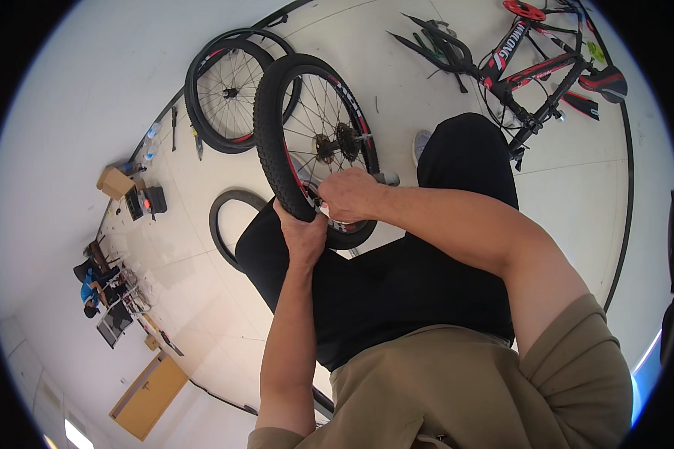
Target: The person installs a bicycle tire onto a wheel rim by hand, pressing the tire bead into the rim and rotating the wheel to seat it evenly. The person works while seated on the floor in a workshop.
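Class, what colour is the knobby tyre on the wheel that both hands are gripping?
Black; the knobby tyre shows best in the head view, around a rim with red markings.

A small tan cardboard box sits by the far-left wall.

Pale tiled floor, white wall, wooden cabinet

Your wheel has a black knobby tyre and a red-and-white striped rim; your trousers are black, your shirt khaki.
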Demonstrator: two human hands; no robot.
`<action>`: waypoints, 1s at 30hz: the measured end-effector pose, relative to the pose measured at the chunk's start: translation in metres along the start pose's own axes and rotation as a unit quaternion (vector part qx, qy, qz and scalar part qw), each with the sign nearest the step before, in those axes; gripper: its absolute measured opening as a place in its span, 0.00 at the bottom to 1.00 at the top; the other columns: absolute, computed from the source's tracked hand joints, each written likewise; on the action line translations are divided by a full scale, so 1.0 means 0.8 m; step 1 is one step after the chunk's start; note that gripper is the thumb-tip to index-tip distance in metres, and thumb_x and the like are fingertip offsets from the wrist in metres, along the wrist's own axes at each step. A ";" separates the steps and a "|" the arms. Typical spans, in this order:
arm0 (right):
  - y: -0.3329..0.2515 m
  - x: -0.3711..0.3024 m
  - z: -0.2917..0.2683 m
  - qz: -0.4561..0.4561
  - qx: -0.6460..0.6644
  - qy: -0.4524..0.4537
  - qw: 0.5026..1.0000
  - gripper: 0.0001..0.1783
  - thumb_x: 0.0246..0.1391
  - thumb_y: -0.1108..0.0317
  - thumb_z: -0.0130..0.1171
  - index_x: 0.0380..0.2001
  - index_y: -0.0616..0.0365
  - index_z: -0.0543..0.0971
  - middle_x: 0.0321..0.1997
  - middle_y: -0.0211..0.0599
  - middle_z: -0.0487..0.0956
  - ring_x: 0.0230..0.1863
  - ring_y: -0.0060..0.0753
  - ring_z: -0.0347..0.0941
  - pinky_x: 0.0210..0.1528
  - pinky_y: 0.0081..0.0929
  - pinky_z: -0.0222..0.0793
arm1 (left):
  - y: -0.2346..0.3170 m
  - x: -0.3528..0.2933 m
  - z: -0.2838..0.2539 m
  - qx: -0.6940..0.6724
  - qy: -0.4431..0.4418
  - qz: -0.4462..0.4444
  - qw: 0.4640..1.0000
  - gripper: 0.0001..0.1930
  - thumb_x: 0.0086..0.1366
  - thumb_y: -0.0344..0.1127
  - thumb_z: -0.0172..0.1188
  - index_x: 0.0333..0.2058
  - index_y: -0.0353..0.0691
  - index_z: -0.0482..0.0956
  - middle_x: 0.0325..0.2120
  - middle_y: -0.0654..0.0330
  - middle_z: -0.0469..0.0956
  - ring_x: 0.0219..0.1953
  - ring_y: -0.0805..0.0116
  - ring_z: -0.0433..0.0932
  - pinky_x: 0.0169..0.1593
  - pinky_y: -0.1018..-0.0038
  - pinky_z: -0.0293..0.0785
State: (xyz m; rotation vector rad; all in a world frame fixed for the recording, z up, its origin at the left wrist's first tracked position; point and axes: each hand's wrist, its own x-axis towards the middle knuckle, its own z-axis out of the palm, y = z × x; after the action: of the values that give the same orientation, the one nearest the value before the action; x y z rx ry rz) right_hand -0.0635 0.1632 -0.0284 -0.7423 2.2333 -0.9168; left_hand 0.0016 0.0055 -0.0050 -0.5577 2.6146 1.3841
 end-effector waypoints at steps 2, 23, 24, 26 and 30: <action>0.001 0.001 0.001 -0.004 -0.001 -0.005 1.000 0.14 0.53 0.63 0.60 0.31 0.64 0.85 0.34 0.55 0.85 0.41 0.57 0.84 0.45 0.50 0.78 | 0.002 0.000 0.000 0.005 -0.004 -0.008 1.000 0.32 0.53 0.25 0.64 0.57 0.35 0.63 0.41 0.56 0.76 0.42 0.66 0.78 0.49 0.68 0.76; 0.014 0.006 0.003 0.017 0.042 -0.006 0.999 0.15 0.55 0.61 0.57 0.40 0.55 0.87 0.39 0.51 0.86 0.46 0.56 0.83 0.52 0.49 0.76 | 0.019 0.001 -0.022 0.012 -0.062 -0.062 0.996 0.37 0.55 0.29 0.69 0.62 0.33 0.62 0.46 0.48 0.79 0.48 0.59 0.81 0.53 0.64 0.77; 0.012 0.007 0.002 0.017 0.042 -0.010 0.999 0.16 0.55 0.61 0.57 0.41 0.55 0.87 0.39 0.51 0.86 0.46 0.56 0.83 0.52 0.49 0.76 | 0.021 -0.001 -0.020 0.022 -0.054 -0.066 0.996 0.37 0.55 0.29 0.68 0.62 0.33 0.62 0.46 0.47 0.79 0.48 0.57 0.81 0.54 0.64 0.76; 0.010 0.007 0.000 0.017 0.040 -0.012 0.999 0.16 0.55 0.61 0.58 0.42 0.55 0.87 0.40 0.51 0.86 0.47 0.55 0.83 0.53 0.49 0.76 | 0.023 -0.002 -0.019 0.052 -0.040 -0.064 0.996 0.37 0.55 0.28 0.67 0.63 0.32 0.61 0.46 0.45 0.79 0.49 0.53 0.81 0.55 0.62 0.76; 0.009 0.007 -0.002 0.018 0.040 -0.010 0.999 0.16 0.56 0.61 0.59 0.43 0.54 0.87 0.42 0.51 0.86 0.49 0.54 0.82 0.54 0.48 0.76 | 0.022 0.001 -0.020 0.097 -0.029 -0.041 0.994 0.33 0.55 0.27 0.65 0.59 0.32 0.62 0.44 0.47 0.79 0.46 0.55 0.81 0.53 0.64 0.76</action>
State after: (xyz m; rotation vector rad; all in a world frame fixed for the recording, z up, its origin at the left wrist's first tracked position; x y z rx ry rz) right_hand -0.0703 0.1646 -0.0343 -0.6681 2.1725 -0.9720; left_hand -0.0051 0.0010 0.0173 -0.5813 2.6099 1.0910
